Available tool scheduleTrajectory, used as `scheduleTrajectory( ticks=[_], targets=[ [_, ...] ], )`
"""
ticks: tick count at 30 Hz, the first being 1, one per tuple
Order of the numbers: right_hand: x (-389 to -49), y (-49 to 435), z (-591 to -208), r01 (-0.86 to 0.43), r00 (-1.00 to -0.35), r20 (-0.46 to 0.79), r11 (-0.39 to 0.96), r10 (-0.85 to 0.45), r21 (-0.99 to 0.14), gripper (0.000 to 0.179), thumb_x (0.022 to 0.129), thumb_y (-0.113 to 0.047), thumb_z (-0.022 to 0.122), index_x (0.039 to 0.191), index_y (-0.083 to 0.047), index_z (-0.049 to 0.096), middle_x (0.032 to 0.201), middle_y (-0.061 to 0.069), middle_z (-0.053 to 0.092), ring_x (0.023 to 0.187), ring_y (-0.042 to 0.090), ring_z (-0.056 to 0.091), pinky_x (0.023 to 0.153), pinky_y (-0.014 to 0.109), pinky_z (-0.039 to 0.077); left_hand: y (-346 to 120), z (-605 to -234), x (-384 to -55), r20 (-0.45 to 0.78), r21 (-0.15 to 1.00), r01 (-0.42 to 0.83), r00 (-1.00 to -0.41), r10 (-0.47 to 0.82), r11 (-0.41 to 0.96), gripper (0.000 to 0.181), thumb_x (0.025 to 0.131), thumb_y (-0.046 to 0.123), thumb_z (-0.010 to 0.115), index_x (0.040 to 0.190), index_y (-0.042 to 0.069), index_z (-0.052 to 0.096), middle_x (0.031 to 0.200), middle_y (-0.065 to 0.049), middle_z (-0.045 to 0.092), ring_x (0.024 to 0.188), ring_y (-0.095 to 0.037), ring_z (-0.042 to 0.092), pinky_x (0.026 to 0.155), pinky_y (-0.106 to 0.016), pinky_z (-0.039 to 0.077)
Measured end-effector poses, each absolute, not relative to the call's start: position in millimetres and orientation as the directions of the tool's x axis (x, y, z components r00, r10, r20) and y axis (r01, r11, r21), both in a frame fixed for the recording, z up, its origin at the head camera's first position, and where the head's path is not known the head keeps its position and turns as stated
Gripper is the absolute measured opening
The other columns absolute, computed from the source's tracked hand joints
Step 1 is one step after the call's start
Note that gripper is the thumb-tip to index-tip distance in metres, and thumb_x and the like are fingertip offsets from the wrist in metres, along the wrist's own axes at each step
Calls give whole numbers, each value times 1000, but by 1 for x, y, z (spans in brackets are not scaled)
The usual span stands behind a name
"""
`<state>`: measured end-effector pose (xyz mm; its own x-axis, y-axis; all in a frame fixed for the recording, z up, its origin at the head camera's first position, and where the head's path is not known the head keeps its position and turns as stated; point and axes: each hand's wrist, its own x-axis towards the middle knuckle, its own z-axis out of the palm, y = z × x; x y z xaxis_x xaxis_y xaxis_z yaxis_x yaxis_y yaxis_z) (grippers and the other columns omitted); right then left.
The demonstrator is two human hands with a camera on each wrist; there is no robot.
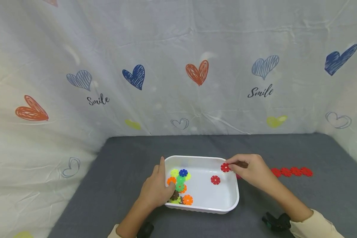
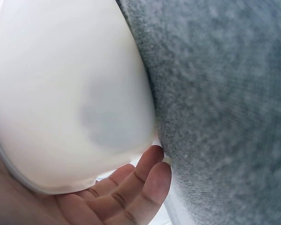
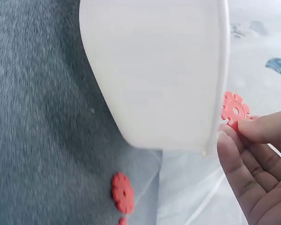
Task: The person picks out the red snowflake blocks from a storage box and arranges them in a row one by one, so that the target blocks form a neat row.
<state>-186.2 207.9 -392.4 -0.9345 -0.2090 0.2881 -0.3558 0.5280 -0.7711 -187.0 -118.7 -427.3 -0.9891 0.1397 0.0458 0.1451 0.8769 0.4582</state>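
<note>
A white plastic tray (image 1: 202, 209) stands tilted toward the viewer on the grey cloth. My left hand (image 1: 157, 187) grips its left end, thumb over the rim inside and fingers round the outer wall, as the left wrist view shows. Between thumb and fingertips, my right hand (image 1: 253, 170) pinches a red snowflake disc (image 3: 235, 108) at the tray's far right rim. Another red disc (image 1: 215, 180) lies alone inside the tray. Orange, green, yellow, blue and brown discs (image 1: 180, 186) cluster at the tray's left end, partly behind my left thumb.
On the grey cloth (image 1: 131, 152) right of the tray, a row of red discs (image 1: 296, 171) runs sideways, partly hidden by my right hand and forearm. A white curtain (image 1: 166, 99) printed with hearts hangs behind the table. Dark bands (image 1: 276, 222) sit on both wrists.
</note>
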Motion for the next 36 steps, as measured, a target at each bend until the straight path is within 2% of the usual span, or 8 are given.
scheduleTrajectory(
  ticks=[3,10,17,22,27,32,36],
  targets=[
    [-185,216,-389,-343,-939,290,553,-183,-760,18,85,-1,77,100,-11,79,90,-2,74,76,14,71,66,26,56,-119,-427,-187,50,459,146,-989,139,876,91,83,26,64,158,-2,19,134,-19,50,69,-22,53,58,-36,43],
    [-180,236,-385,-297,-954,261,562,-147,-772,17,87,-2,74,103,-8,78,92,3,74,76,21,72,62,30,56,-119,-428,-186,59,457,143,-990,130,878,91,83,25,65,158,-2,20,133,-19,50,69,-21,53,57,-35,43],
    [-175,259,-387,-256,-965,235,594,-114,-762,18,88,-1,73,106,-5,77,90,4,74,77,21,73,62,30,55,-119,-428,-186,56,458,142,-990,131,877,91,83,25,65,157,-2,20,133,-20,50,70,-22,53,57,-35,43],
    [-173,280,-386,-267,-956,279,643,-86,-717,18,89,-3,73,106,-6,76,89,4,75,74,13,71,58,28,52,-118,-428,-187,42,460,137,-990,133,877,91,83,26,64,158,-2,19,133,-19,50,70,-22,53,57,-35,43],
    [-171,308,-386,-215,-962,271,686,-27,-695,18,92,-10,72,109,-5,76,89,5,74,73,9,68,55,29,49,-118,-427,-188,24,458,125,-991,128,880,91,84,26,65,158,-1,19,133,-19,50,70,-22,53,58,-36,43],
    [-166,338,-390,-133,-972,230,689,50,-713,24,95,-19,70,113,-4,74,89,-1,74,74,7,67,58,29,49,-118,-427,-188,16,453,115,-993,121,884,91,84,26,65,158,-1,19,133,-19,50,71,-22,53,58,-36,43],
    [-163,359,-397,-21,-971,179,683,161,-730,26,96,-28,69,113,-9,74,88,-19,70,77,-5,59,59,26,47,-118,-426,-188,17,456,115,-993,120,883,91,84,26,65,158,-1,19,133,-19,50,70,-22,53,58,-36,43]
  ],
)
